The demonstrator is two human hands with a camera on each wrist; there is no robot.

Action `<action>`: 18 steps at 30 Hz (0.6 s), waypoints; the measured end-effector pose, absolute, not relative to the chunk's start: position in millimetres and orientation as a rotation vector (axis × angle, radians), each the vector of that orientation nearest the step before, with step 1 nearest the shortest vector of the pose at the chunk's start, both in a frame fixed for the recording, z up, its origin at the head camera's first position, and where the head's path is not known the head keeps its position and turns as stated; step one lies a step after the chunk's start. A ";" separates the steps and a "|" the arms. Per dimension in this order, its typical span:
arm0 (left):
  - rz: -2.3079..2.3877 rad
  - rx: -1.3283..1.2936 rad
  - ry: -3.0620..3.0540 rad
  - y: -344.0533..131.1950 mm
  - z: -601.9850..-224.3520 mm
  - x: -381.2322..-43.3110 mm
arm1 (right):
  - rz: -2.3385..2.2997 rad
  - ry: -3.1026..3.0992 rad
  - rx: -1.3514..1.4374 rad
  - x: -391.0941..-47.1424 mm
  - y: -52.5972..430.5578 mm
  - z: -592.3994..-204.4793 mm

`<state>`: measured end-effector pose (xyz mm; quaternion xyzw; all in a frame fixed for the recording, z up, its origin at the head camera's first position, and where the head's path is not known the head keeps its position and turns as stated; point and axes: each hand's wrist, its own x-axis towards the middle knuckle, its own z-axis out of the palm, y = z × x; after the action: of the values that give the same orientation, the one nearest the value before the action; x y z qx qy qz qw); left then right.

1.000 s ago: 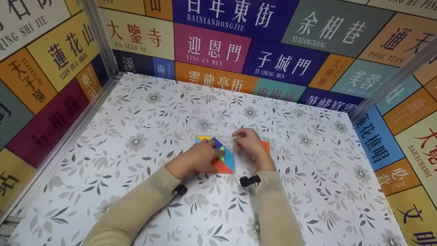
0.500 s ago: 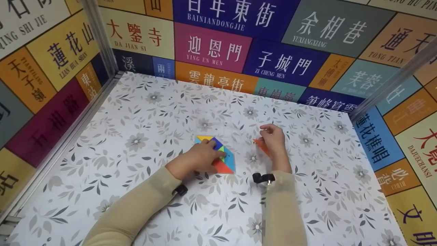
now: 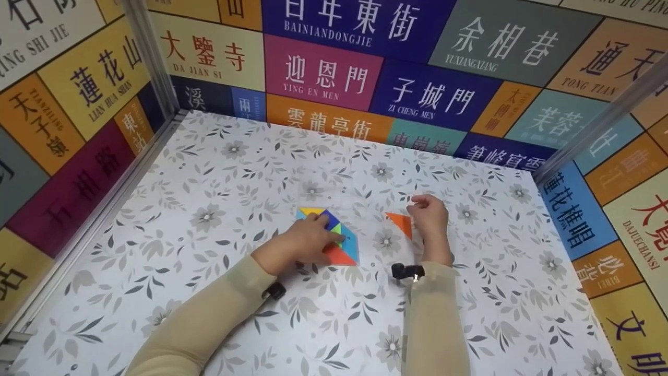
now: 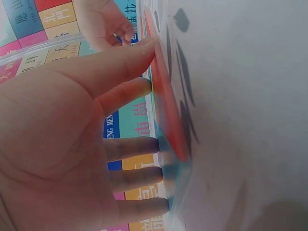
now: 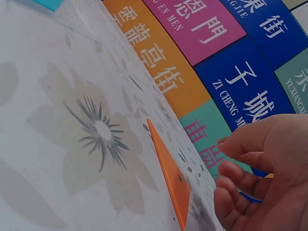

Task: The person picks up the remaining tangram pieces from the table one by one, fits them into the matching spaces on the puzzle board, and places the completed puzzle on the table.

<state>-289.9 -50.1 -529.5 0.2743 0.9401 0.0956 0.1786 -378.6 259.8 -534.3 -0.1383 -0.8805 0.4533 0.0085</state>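
Several coloured tangram pieces lie together mid-table, among them a red triangle [image 3: 343, 256], a light blue piece [image 3: 352, 243], a yellow piece [image 3: 309, 210] and a dark blue one [image 3: 332, 220]. My left hand [image 3: 309, 239] rests on them from the left, hiding part of the group. In the left wrist view its fingers are spread and fairly straight, with the thumb [image 4: 127, 62] at the red piece's edge. An orange triangle [image 3: 401, 224] lies apart on the right, flat on the table. Just right of it, my right hand [image 3: 433, 219] hovers with loosely bent fingers, holding nothing.
A white table [image 3: 209, 172] printed with grey leaves and flowers spreads under everything. Behind it and at both sides stand panels [image 3: 323, 70] of coloured street-name signs, with metal posts [image 3: 156, 62] at the corners.
My right hand has moved right from beside the grouped pieces, past the orange triangle, which it partly covered before and which now shows more fully. My left hand has stayed on the pieces.
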 end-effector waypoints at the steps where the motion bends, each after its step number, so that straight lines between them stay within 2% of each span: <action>1: 0.270 0.774 2.656 -50.1 -529.0 -289.5 | 1.403 -2.782 -0.433 -378.2 259.5 -534.7; 18: 0.245 0.802 2.656 -49.8 -529.1 -290.0 | 1.167 -3.005 -0.336 -378.4 257.8 -539.6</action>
<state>-290.0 -49.8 -529.1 0.2833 0.9385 0.0866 0.1773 -378.4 257.8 -539.6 -0.1036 -0.9260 0.3597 -0.0500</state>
